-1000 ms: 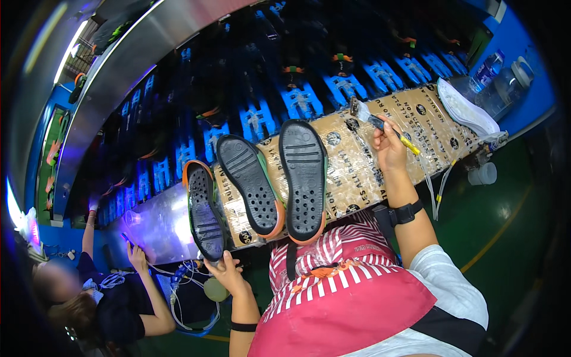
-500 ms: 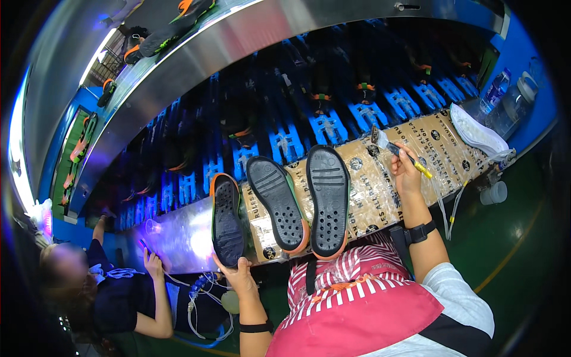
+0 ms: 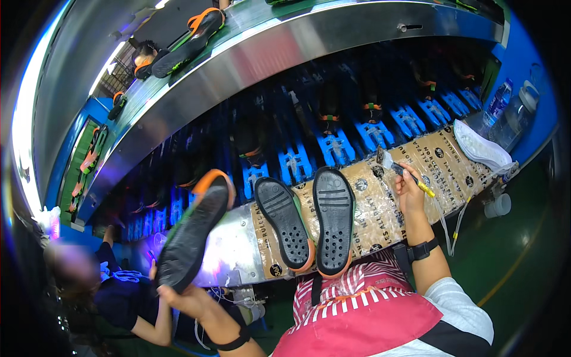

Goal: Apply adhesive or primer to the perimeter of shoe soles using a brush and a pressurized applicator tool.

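Observation:
My left hand point(image 3: 189, 302) grips one end of a black shoe sole point(image 3: 193, 241) with an orange rim at its far end. The sole is tilted and slightly blurred, held over the shiny metal end of the bench. Two more black soles, a left one point(image 3: 281, 214) and a right one point(image 3: 335, 217), lie side by side with their ridged, holed faces up and orange ends toward me. My right hand point(image 3: 408, 190) is closed around a brush point(image 3: 399, 167) with a dark, yellow-tipped handle. Its bristles point up and left, apart from the soles.
Brown printed wrapping point(image 3: 380, 223) covers the bench. Behind it runs a row of blue holders point(image 3: 336, 147) under a curved metal hood point(image 3: 267, 44). A white shoe-shaped piece point(image 3: 482, 146) and bottles point(image 3: 498, 100) stand at right. A co-worker point(image 3: 119, 297) sits at left.
My left hand has lifted its sole off the bench and swung it left and toward me. My right hand still holds the brush. The view has shifted slightly.

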A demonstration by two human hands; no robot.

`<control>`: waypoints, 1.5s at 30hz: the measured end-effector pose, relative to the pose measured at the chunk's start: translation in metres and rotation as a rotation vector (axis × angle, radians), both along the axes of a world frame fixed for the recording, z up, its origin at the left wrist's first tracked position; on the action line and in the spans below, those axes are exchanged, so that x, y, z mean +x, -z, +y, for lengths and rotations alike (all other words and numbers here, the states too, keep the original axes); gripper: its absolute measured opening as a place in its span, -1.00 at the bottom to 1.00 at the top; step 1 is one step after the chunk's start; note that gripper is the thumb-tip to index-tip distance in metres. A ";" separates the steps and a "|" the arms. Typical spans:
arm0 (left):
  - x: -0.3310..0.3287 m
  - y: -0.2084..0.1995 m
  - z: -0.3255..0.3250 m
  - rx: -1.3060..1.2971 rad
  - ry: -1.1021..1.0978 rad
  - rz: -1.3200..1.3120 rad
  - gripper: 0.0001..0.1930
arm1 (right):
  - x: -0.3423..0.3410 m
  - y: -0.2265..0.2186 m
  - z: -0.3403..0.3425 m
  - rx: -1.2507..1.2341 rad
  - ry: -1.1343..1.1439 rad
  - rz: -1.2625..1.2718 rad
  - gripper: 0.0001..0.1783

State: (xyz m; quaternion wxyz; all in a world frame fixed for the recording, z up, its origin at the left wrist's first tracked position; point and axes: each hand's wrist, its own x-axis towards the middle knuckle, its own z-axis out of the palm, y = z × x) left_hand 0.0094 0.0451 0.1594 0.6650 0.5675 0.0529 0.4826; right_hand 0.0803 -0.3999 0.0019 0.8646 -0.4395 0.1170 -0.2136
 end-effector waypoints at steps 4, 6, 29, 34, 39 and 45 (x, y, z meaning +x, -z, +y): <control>0.033 -0.088 -0.013 -0.138 -0.202 -0.389 -0.42 | 0.000 0.002 -0.004 0.023 0.019 0.014 -0.68; 0.067 -0.124 -0.009 -0.053 -0.150 -0.511 -0.48 | -0.001 0.000 -0.006 0.029 0.026 0.012 -0.69; 0.049 0.123 -0.099 0.785 0.385 1.122 -0.72 | 0.002 0.003 -0.004 0.071 -0.005 0.003 -0.74; 0.046 0.147 -0.067 0.874 0.358 1.010 -0.80 | 0.001 0.003 -0.005 0.065 -0.022 0.003 -0.74; 0.035 0.135 -0.025 1.014 0.028 1.056 -0.87 | -0.001 -0.001 -0.006 0.061 -0.044 0.019 -0.74; 0.025 0.096 -0.100 0.677 0.333 0.891 -0.77 | 0.001 -0.001 -0.004 0.014 -0.047 0.028 -0.74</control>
